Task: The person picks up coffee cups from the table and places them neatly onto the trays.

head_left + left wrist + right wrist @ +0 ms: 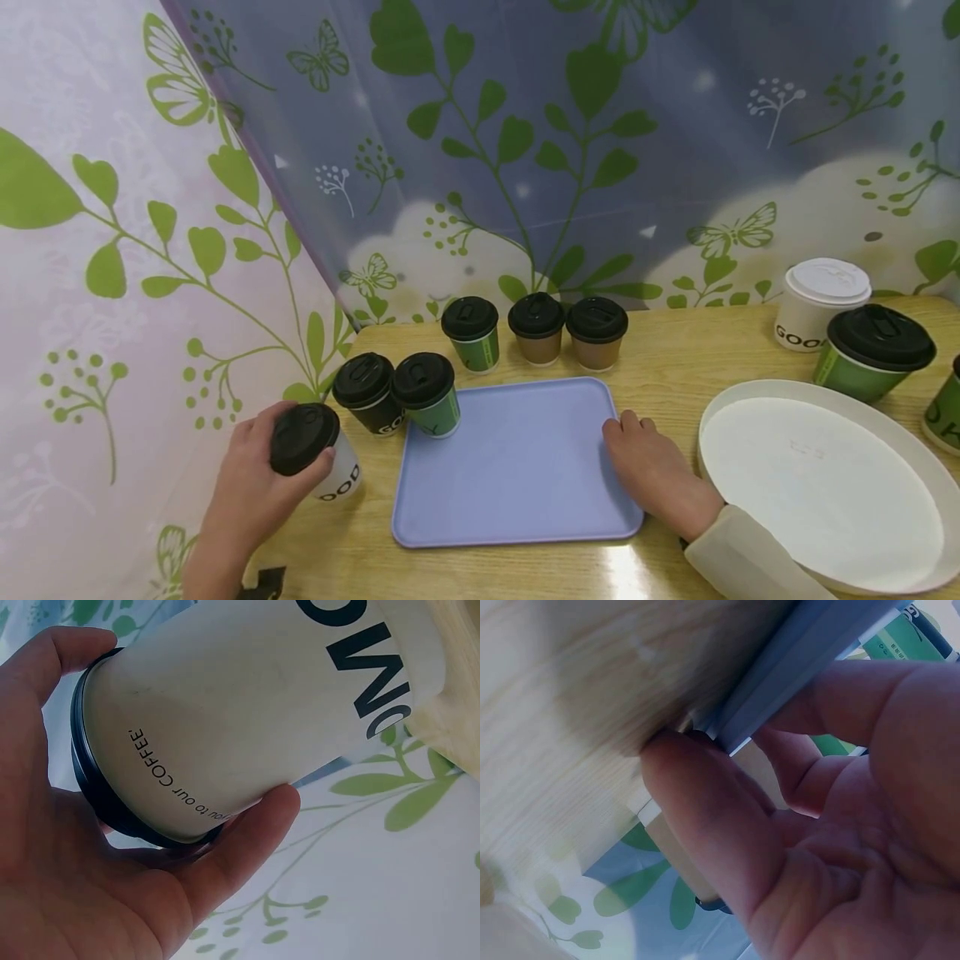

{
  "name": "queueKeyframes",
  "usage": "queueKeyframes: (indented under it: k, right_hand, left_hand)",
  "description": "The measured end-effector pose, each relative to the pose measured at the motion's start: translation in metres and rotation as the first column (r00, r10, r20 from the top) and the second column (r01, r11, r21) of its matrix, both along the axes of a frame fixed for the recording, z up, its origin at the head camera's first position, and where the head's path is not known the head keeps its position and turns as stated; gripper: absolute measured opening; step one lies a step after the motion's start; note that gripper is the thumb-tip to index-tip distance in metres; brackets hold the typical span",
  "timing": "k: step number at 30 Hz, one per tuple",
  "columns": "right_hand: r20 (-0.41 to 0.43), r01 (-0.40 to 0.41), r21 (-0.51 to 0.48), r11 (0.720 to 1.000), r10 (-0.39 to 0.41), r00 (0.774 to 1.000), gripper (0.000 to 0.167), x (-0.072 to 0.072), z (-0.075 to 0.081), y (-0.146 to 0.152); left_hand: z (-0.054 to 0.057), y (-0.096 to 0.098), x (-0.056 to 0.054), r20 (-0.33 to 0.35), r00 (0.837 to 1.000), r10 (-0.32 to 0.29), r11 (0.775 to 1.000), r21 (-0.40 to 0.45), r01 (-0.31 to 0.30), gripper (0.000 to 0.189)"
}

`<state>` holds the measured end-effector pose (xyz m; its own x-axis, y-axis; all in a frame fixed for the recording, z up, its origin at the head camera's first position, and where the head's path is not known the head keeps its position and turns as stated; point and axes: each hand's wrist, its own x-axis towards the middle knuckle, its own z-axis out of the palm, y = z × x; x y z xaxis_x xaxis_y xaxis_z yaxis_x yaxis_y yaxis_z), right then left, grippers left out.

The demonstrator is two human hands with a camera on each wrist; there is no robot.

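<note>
At the left, my left hand (258,483) grips a white paper coffee cup (343,467) by its black lid (303,437). The left wrist view shows the thumb along the white cup wall (225,712) and fingers around the lid rim. My right hand (656,467) holds the right edge of a lavender-blue tray (517,467); in the right wrist view its fingers are bent around the tray rim (780,675), close against the table. A green cup (435,408) with a black lid overlaps the tray's upper left corner, beside a black cup (371,396).
Behind the tray stand another green cup (474,342) and two brown cups (538,337) (597,342), all black-lidded. On the right lies a round white tray (817,483), with a white-lidded cup (817,304) and green cups (862,371) near it. Leaf-patterned cloth (487,167) borders the wooden table.
</note>
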<state>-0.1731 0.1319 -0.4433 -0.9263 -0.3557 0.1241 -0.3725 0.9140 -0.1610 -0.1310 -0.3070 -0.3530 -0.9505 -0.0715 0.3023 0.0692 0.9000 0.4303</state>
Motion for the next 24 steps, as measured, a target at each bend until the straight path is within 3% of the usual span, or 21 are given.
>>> queueKeyframes:
  k: [24]
  right_hand:
    - [0.01, 0.001, 0.003, 1.0, -0.001, 1.0, 0.005, 0.001, 0.002, 0.0]
  left_hand:
    - [0.011, 0.028, 0.008, -0.002, 0.997, -0.071, 0.997, -0.02, 0.071, 0.078]
